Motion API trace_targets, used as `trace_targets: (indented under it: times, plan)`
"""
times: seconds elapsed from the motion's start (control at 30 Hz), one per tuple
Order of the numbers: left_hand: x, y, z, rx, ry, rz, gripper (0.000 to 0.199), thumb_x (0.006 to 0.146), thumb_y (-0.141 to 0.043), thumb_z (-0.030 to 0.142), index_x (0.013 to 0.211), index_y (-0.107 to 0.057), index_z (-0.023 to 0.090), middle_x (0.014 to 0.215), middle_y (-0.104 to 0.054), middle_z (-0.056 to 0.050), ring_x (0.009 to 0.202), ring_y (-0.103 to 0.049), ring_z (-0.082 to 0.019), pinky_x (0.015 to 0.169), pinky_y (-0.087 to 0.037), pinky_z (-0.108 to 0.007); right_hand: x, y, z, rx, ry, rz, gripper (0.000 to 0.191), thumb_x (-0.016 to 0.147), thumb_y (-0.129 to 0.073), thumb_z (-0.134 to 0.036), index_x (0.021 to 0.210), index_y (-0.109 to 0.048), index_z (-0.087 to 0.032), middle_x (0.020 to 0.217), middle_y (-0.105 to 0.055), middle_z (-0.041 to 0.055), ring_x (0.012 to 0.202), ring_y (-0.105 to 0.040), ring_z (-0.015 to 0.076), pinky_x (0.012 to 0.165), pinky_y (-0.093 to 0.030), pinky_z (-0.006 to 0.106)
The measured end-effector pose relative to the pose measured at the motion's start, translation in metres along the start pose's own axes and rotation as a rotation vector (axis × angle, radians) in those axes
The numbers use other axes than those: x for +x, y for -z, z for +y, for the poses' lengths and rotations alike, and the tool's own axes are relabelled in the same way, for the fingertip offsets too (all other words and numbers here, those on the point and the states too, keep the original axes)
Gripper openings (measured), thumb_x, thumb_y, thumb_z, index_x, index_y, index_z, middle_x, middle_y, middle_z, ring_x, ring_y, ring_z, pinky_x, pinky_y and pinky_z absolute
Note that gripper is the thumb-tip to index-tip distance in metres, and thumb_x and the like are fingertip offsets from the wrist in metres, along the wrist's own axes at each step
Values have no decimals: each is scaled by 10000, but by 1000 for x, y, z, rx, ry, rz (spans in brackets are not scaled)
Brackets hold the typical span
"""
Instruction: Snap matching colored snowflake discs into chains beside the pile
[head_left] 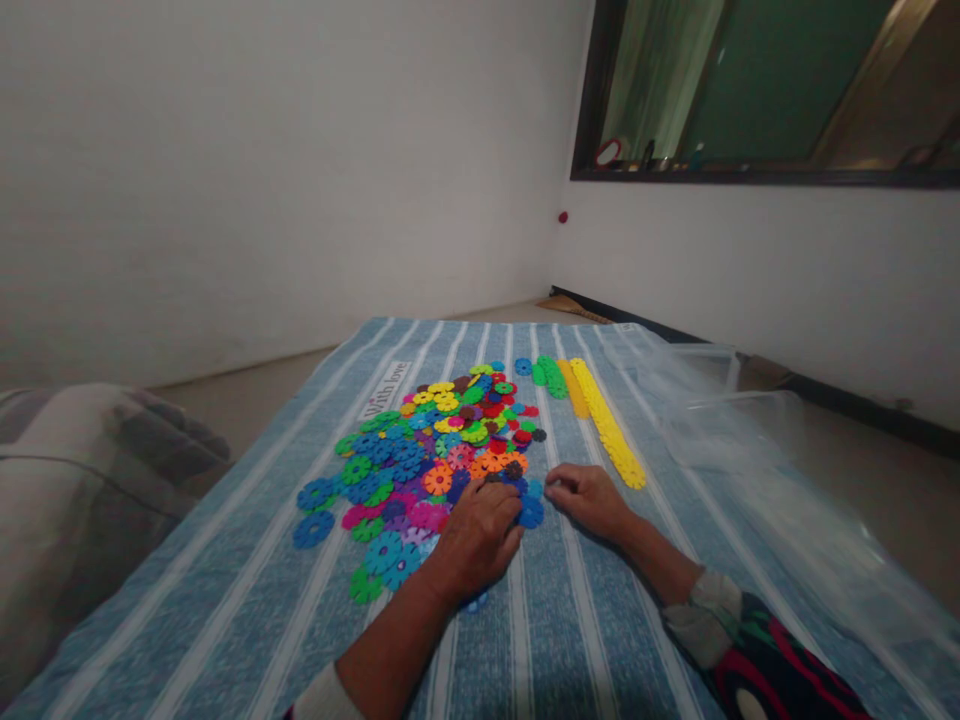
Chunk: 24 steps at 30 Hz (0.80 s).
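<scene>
A loose pile of colourful flower-shaped discs [409, 455] lies on the striped blue cloth. My left hand [484, 530] rests at the pile's near right edge with its fingers curled down; what is under the fingertips is hidden. Right beside those fingers lies a blue disc [531, 511]. Just to the right, my right hand [589, 500] is on the cloth, fingers bent together near the blue disc; anything between them is too small to tell. Beyond it runs a long overlapping row of yellow discs [607, 425], next to shorter rows of orange discs [574, 390] and green discs [551, 377].
Clear plastic containers [731, 430] stand at the right side of the cloth, with a long transparent lid or tray [825, 530] nearer. A grey covered shape [97, 500] is at the far left. Walls and a dark-framed window [750, 178] are behind.
</scene>
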<state>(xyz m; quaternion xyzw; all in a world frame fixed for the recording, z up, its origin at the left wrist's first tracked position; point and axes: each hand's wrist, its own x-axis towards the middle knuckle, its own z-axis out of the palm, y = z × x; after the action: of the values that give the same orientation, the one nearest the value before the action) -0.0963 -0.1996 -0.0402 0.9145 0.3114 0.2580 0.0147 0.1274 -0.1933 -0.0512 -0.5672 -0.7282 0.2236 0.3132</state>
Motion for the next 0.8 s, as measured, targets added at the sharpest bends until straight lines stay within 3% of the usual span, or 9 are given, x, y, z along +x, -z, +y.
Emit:
trace_targets:
  times: [0.33, 0.47, 0.8]
  plan:
    - [-1, 2, -7, 19, 38, 38, 145, 795, -641, 178, 939, -627, 165, 993, -715, -88, 943, -638, -246, 885, -482, -432, -7, 9, -8, -167, 217, -133, 277, 775, -741, -396, 966, -727, -196, 740, -648, -17, 639, -532, 121, 614, -326, 228]
    - [0, 1, -9, 37, 49, 30, 97, 828, -578, 160, 911, -627, 171, 971, -713, -85, 929, -636, -238, 883, -474, -434, -10, 11, -21, -321, 241, -182, 305, 773, -747, -483, 891, -701, -205, 777, -651, 2, 687, -547, 143, 620, -298, 246]
    - [1, -1, -14, 102, 64, 41, 165, 851, -492, 99, 859, -636, 178, 893, -698, -83, 878, -622, -234, 847, -464, -425, -14, 0, -29, -550, 270, -227, 354, 899, -595, -531, 990, -681, -200, 879, -696, 87, 754, -610, 189, 639, -321, 269]
